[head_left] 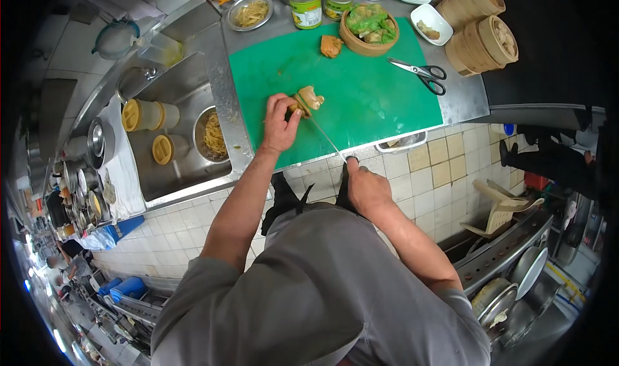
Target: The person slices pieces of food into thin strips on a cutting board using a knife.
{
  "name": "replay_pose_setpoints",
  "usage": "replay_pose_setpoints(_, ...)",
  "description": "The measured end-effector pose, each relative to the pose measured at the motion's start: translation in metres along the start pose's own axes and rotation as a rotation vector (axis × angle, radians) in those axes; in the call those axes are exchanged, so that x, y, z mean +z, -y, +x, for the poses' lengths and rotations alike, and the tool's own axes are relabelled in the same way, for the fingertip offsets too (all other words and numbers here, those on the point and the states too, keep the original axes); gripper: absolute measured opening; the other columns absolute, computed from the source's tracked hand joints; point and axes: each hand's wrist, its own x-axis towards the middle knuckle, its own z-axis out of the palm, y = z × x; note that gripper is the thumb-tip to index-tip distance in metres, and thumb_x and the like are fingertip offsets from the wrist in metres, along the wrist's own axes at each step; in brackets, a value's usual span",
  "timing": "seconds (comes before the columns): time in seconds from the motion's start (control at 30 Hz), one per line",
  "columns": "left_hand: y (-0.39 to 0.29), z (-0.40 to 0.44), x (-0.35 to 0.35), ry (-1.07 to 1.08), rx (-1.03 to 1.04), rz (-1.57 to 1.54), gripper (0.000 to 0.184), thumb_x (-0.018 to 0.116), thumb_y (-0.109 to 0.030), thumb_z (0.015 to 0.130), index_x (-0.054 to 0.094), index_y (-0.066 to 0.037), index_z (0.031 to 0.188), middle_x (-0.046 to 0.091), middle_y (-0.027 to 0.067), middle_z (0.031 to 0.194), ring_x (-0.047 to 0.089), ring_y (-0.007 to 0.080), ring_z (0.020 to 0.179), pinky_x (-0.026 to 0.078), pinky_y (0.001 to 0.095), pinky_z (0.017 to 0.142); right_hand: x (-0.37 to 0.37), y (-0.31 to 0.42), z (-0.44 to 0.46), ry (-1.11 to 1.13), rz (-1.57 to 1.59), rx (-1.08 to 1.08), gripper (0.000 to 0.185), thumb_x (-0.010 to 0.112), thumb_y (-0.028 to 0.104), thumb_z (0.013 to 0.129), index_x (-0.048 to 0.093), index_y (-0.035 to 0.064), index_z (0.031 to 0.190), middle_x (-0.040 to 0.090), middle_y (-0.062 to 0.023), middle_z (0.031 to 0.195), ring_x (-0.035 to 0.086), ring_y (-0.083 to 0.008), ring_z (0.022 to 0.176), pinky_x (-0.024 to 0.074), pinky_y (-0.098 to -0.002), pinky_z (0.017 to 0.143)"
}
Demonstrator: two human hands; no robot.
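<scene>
On the green cutting board (361,101), my left hand (281,122) has its fingers curled onto a pale brown, glossy piece of food (310,98), whose exact kind I cannot make out. My right hand (369,188) is closed around the handle of a knife (327,137) at the board's near edge. The thin blade points away from me, and its tip end meets the food beside my left fingertips. Farther back lies a brown-orange chunk (331,46), next to a round bamboo steamer (370,47) holding green leaves and pale pieces. Black-handled scissors (422,74) rest open at the right.
Left of the board is a steel sink (184,92) with yellow-lidded containers (143,114) and a colander (206,124) of yellowish strips. Green cans (305,8), a bowl of strips (250,12), a white dish (431,25) and bamboo steamers (474,50) line the back. Another person (554,166) stands at right.
</scene>
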Motion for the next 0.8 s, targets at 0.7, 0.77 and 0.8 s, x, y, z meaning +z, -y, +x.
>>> replay_pose_setpoints(0.7, -0.005, 0.001, 0.001, 0.056, 0.027, 0.08, 0.045, 0.071, -0.005, 0.088, 0.065, -0.005, 0.133, 0.054, 0.0193, 0.123, 0.054, 0.0385, 0.119, 0.047, 0.0473, 0.106, 0.005, 0.006, 0.09, -0.144, 0.102, -0.162, 0.025, 0.048, 0.009, 0.101, 0.052, 0.0008, 0.125, 0.076, -0.0297, 0.107, 0.075, -0.0485, 0.104, 0.0585, -0.0591, 0.09)
replay_pose_setpoints(0.77, -0.007, 0.001, 0.002, 0.109, 0.054, 0.173, 0.047, 0.072, -0.005, 0.088, 0.063, -0.005, 0.134, 0.054, 0.0203, 0.124, 0.054, 0.0385, 0.12, 0.047, 0.0483, 0.106, 0.008, 0.003, 0.084, -0.153, 0.11, -0.156, 0.025, 0.048, 0.009, 0.101, 0.053, 0.0007, 0.124, 0.076, -0.0298, 0.107, 0.075, -0.0487, 0.103, 0.0583, -0.0594, 0.089)
replay_pose_setpoints(0.8, -0.011, 0.002, 0.002, 0.108, 0.053, 0.171, 0.047, 0.072, -0.005, 0.088, 0.063, -0.005, 0.134, 0.054, 0.0203, 0.124, 0.054, 0.0385, 0.12, 0.047, 0.0483, 0.106, 0.009, 0.002, 0.081, -0.159, 0.115, -0.152, 0.024, 0.048, 0.009, 0.101, 0.053, 0.0005, 0.122, 0.076, -0.0298, 0.107, 0.075, -0.049, 0.102, 0.0581, -0.0598, 0.089)
